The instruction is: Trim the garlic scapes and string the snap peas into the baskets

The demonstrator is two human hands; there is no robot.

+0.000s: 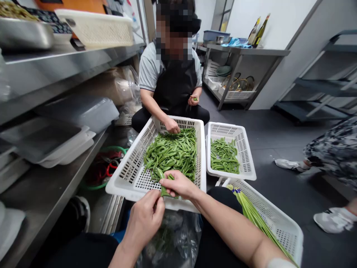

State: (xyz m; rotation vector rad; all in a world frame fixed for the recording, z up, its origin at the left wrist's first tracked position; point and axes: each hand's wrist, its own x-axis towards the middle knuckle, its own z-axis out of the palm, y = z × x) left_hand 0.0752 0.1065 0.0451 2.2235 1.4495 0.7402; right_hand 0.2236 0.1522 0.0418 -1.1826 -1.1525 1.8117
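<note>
Over the near rim of a large white basket (131, 191), my right hand (181, 185) is closed around green pea pods, one pod (163, 190) sticking out toward me. My left hand (146, 213) pinches at the lower tip of that pod with thumb and forefinger. A broad heap of pea pods (173, 150) covers much of the basket floor. Under the near rim, a clear plastic bag (178, 238) hangs or lies between my knees, with some green bits inside.
Opposite crouches a person (178, 74), one hand in the heap, the other holding pods. At right stand a smaller basket (245, 149) of pods and a basket (281, 216) with long green stems (258, 212). Steel shelves (83, 61) line the left. Another person's shoes (333, 219) are at right.
</note>
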